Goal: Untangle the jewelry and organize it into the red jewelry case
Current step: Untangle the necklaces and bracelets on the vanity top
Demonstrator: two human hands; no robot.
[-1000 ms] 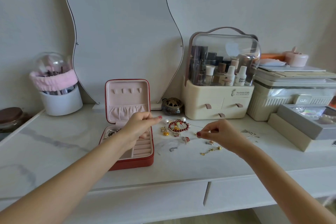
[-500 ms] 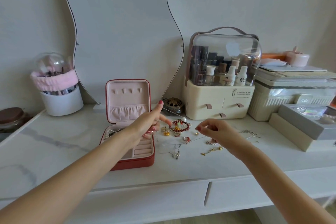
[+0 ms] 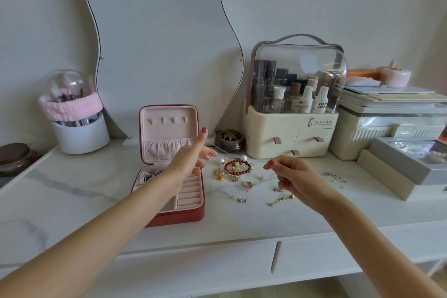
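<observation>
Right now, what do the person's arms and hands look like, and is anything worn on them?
Both forearms are bare, with no sleeves showing. The left hand and right hand have nails painted a dark pinkish red. No gloves, and no watch or bracelet visible on either wrist; any rings are too small to tell.

Setting: a home dressing area, a vanity station in a bedroom or similar private room. Indicators:

- A white marble-pattern counter with drawer fronts on its near edge, set against a plain wall.
- A wavy-edged mirror leaning on the wall at the far side.
- A cream cosmetics organizer with clear domed lid, carry handle and small drawers, holding bottles and tubes, far right of centre.
- A domed brush holder wrapped in a pink headband, far left.
- An open red jewelry case and loose jewelry at centre.
- Stacked storage boxes at far right.
</observation>
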